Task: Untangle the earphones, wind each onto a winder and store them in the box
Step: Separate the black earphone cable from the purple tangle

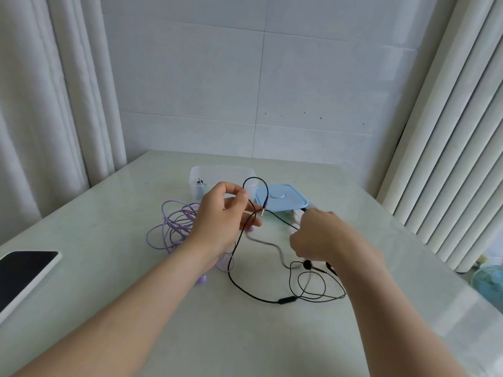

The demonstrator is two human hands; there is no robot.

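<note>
Two sets of earphones are on the bench (95, 213): the black earphones (285, 300) and the purple earphones (178, 213). There is one clear box (194, 175), one blue lid (283, 198) and one dark-screened phone (24, 273) at the left edge. Two grips are in view, the left grip (217, 221) and the right grip (318, 235).

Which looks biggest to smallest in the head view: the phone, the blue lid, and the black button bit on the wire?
1. phone, though it is nearest the camera.
2. blue lid.
3. black button bit.
</note>
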